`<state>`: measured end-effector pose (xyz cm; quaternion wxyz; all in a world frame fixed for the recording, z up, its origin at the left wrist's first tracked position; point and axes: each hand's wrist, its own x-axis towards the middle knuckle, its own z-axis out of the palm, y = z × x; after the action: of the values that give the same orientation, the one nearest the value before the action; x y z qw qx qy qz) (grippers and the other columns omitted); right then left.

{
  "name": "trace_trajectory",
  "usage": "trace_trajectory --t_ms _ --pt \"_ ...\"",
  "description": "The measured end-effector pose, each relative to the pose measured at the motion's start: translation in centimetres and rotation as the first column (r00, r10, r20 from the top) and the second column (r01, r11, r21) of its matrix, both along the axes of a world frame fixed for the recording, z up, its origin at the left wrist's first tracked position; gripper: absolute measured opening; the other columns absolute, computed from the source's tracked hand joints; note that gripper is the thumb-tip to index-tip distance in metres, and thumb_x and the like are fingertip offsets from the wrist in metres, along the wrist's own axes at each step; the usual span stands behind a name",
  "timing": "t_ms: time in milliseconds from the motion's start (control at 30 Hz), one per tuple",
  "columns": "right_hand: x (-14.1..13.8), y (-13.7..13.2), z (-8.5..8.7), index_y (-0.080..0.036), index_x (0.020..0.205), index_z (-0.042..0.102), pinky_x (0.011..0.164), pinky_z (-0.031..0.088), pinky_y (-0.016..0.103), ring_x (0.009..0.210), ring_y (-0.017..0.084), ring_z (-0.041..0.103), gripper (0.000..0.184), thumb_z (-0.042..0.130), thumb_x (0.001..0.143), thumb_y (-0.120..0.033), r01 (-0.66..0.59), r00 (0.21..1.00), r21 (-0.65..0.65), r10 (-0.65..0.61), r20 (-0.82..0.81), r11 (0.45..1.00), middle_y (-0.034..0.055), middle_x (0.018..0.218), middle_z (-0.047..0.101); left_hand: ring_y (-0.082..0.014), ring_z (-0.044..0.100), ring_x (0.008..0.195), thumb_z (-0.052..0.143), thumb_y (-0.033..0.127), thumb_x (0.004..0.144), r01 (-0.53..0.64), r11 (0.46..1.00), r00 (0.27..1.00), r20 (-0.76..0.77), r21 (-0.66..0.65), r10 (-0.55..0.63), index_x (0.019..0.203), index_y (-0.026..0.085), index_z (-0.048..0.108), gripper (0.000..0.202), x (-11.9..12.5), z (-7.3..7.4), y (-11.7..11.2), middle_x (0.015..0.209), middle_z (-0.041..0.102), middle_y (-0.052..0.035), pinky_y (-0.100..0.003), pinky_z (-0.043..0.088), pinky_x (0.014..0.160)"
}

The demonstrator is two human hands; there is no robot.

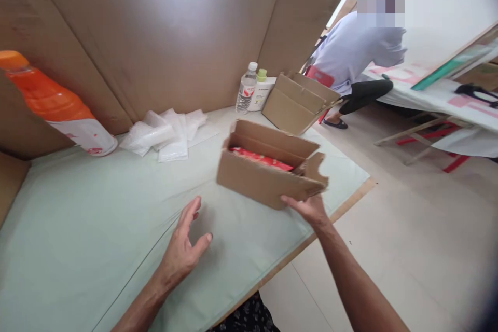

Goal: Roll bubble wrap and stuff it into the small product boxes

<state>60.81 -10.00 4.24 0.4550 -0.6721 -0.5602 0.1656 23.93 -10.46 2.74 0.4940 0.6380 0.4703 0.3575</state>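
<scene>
An open-topped cardboard box (257, 181) is gripped at its near right corner by my right hand (309, 208), thumb along the near side. Its flaps stand up, and a red packet (262, 158) shows inside. Whether the box rests on the table or hangs just above it I cannot tell. To its left, my left hand (189, 244) is held over the green tablecloth with thumb and fingers apart, touching nothing.
Behind stand a second cardboard box (293, 101), a water bottle (246, 91) and a white container (262, 94). Bubble wrap (167, 132) and a large orange bottle (58, 98) are at left, before a cardboard partition (175, 36). A person (354, 52) sits at another table.
</scene>
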Motion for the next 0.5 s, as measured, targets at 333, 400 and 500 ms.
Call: trace_trajectory --t_ms 333,400,500 --pt "16.3 -2.1 4.2 -0.031 0.124 0.054 0.098 0.049 0.039 0.124 0.026 0.058 0.053 0.079 0.079 -0.041 0.306 0.948 0.167 -0.285 -0.139 0.937 0.0100 0.135 0.061 -0.0302 0.056 0.134 0.056 0.036 0.094 0.090 0.996 0.985 -0.148 0.006 -0.088 0.125 0.030 0.069 0.034 0.0 -2.4 -1.1 0.144 0.059 -0.0105 -0.048 0.053 0.106" --pt "17.1 -1.1 4.1 -0.031 0.128 0.050 0.098 0.049 0.040 0.123 0.026 0.057 0.059 0.077 0.079 -0.048 0.317 0.946 0.152 -0.302 -0.115 0.936 0.0105 0.137 0.059 -0.0296 0.059 0.131 0.056 0.036 0.094 0.089 0.995 0.982 -0.171 0.035 -0.082 0.123 0.030 0.070 0.033 0.0 -2.6 -1.1 0.142 0.061 -0.0102 -0.048 0.053 0.106" --pt "17.8 0.7 3.6 -0.027 0.140 0.040 0.096 0.051 0.039 0.125 0.025 0.054 0.074 0.072 0.080 -0.056 0.350 0.935 0.098 -0.342 -0.095 0.932 0.0144 0.146 0.049 -0.0290 0.061 0.128 0.056 0.036 0.094 0.105 0.992 0.977 -0.192 0.063 -0.091 0.121 0.030 0.070 0.032 0.2 -2.7 -1.3 0.140 0.062 -0.0103 -0.048 0.053 0.106"
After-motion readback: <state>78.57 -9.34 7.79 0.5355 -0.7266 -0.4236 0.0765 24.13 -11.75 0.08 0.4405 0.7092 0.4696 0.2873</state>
